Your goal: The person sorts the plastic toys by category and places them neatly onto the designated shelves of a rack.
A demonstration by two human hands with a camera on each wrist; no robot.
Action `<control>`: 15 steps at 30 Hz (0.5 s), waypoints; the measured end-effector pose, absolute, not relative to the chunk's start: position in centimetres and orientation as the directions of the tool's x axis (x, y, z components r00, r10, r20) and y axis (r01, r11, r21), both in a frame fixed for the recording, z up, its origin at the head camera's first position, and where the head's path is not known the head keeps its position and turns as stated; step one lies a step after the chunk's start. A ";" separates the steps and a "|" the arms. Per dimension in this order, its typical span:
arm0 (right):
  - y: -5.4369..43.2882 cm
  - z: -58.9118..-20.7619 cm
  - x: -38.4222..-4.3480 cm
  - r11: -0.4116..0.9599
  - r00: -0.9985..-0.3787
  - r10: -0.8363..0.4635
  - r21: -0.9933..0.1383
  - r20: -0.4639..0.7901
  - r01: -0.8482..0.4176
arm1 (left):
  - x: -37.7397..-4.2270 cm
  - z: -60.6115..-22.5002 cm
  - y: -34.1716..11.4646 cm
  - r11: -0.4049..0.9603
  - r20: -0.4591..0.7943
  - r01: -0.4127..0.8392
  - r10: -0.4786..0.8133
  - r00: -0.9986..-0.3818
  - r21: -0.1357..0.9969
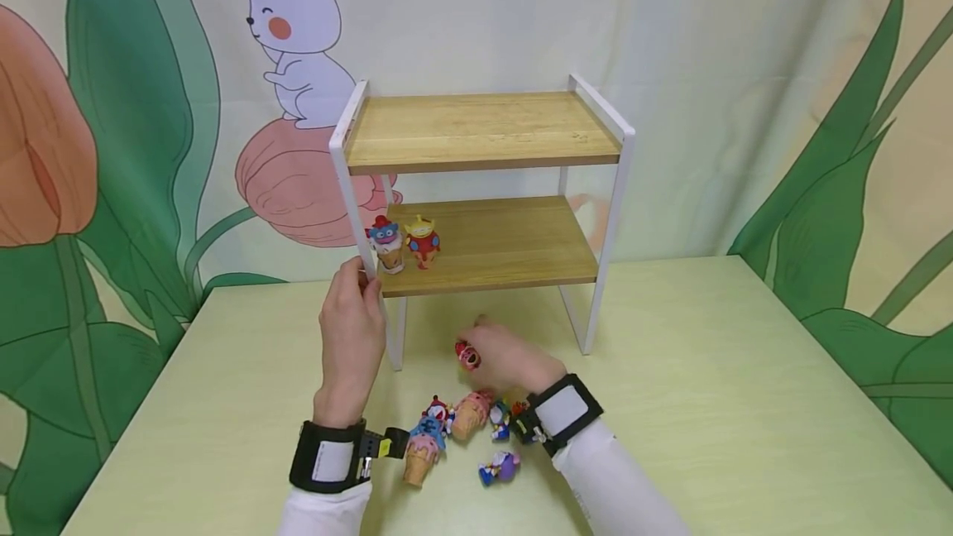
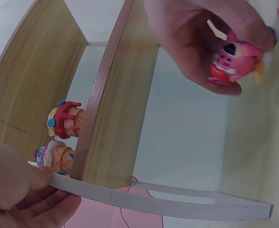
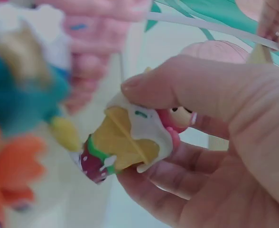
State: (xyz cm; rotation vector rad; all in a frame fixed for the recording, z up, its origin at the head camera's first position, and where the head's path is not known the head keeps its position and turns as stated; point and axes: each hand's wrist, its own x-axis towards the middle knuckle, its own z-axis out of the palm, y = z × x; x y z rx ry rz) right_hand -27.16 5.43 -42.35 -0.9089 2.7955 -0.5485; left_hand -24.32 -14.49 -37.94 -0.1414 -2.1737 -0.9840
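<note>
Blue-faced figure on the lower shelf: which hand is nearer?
Left. The left hand grips the white post beside the blue-faced figure; the right hand, holding a pink figure, is lower and farther.

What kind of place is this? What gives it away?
Probably a staged tabletop recording setup, though the wider room isn't shown. A cartoon-printed backdrop cloth hangs behind the pale green table, and a small two-tier shelf stands there like a prop.
</note>
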 end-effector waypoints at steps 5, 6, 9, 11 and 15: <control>6.2 -41.3 -27.6 0.699 -0.772 -0.621 -0.352 0.133 -0.623 | -24.3 -37.9 -14.4 0.704 0.664 0.372 -0.187 -0.724 0.604; 6.4 -41.0 -27.6 0.694 -0.768 -0.620 -0.346 0.157 -0.631 | -24.3 -37.9 -14.4 0.704 0.664 0.372 -0.187 -0.724 0.604; 6.8 -40.0 -27.6 0.686 -0.772 -0.605 -0.364 0.195 -0.630 | -24.3 -37.9 -14.4 0.702 0.662 0.373 -0.186 -0.726 0.607; 7.2 -39.2 -27.4 0.679 -0.781 -0.593 -0.399 0.196 -0.616 | -24.3 -37.9 -14.4 0.702 0.659 0.371 -0.187 -0.728 0.609; 7.9 -37.6 -26.7 0.667 -0.791 -0.579 -0.444 0.196 -0.598 | -24.3 -37.9 -14.4 0.704 0.658 0.365 -0.190 -0.728 0.608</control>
